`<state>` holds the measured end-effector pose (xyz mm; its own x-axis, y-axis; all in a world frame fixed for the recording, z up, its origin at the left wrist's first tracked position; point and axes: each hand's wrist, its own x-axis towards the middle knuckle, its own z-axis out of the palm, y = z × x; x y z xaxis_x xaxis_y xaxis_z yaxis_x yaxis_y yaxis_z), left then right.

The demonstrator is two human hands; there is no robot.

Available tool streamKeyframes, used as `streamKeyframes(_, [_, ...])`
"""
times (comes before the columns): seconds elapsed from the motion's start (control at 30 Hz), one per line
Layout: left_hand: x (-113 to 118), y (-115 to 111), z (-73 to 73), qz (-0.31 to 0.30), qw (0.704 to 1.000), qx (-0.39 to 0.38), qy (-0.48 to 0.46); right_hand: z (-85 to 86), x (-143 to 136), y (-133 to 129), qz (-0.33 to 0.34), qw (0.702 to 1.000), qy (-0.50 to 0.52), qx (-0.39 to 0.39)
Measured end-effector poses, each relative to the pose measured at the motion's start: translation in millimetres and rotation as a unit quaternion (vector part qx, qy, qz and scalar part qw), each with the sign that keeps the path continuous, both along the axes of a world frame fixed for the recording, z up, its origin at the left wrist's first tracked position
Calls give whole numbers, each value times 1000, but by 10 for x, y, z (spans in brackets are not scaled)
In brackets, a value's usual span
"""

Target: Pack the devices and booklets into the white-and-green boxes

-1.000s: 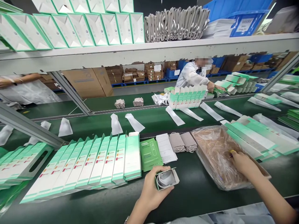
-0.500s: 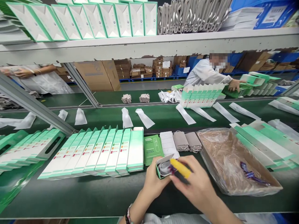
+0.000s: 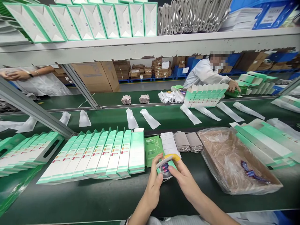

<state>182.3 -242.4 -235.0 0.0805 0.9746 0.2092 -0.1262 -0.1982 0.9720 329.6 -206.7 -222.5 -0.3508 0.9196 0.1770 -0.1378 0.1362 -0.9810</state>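
Observation:
My left hand [image 3: 153, 184] is wrapped round the left side of a small white-and-green carton [image 3: 173, 163] with its end open towards me. Inside the opening lie purple batteries [image 3: 165, 168] and something grey beneath them. My right hand [image 3: 184, 178] closes round the carton's other side, thumb at the opening by the batteries; a yellow cover is on one of its fingers. Just beyond the hands are a green booklet [image 3: 153, 150], white folded leaflets [image 3: 169, 143] and grey folded pouches [image 3: 187, 141].
A row of cartons [image 3: 100, 153] stands on the left. To the right sits a plastic-lined tray [image 3: 234, 184] holding purple battery packs [image 3: 253, 172], with flattened cartons [image 3: 264, 140] beyond. White strips [image 3: 150, 118] lie on the green belt. Overhead runs a shelf [image 3: 140, 47]; a co-worker [image 3: 206, 72] reaches across opposite.
My right hand has brought the purple batteries down into the carton's opening and now grips the carton's side. The white strips on the belt have shifted to the right.

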Motion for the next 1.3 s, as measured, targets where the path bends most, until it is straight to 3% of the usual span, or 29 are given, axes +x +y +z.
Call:
streamKeyframes(0.17, [157, 38, 35, 103, 994, 20, -3, 2, -121, -31, -70, 997, 19, -42])
streamKeyframes(0.23, [190, 43, -10, 157, 984, 79, 7, 21, -115, -30, -73, 995, 33, -55])
streamKeyframes(0.33, [123, 70, -105, 193, 950, 235, 72, 27, -43, 16, -54, 995, 55, -63])
streamKeyframes(0.43, [-45, 131, -155, 169, 895, 374, 172, 5, 105, 93, -13, 1000, 26, 7])
streamKeyframes(0.53, [-177, 176, -147, 158, 855, 429, 244, -1, 278, 150, 21, 982, -85, 167])
streamKeyframes(0.67, [-194, 138, -117, 154, 864, 404, 258, 30, 411, 196, 58, 895, -227, 380])
streamKeyframes(0.77, [-162, 64, -72, 148, 886, 363, 250, 71, 425, 238, 59, 843, -266, 463])
streamKeyframes(0.83, [-146, 15, -18, 143, 914, 303, 228, 117, 414, 256, 56, 839, -257, 476])
streamKeyframes(0.93, [-125, -43, 82, 132, 958, 179, 183, 210, 391, 246, 60, 863, -219, 450])
streamKeyframes(1.03, [-115, -73, 153, 125, 972, 115, 161, 307, 376, 200, 46, 880, -204, 427])
streamKeyframes(1.13, [-137, -76, 169, 130, 957, 157, 208, 376, 372, 152, 38, 876, -229, 423])
streamKeyframes(1.3, [-205, -78, 92, 165, 855, 305, 387, 347, 381, 73, 48, 831, -311, 459])
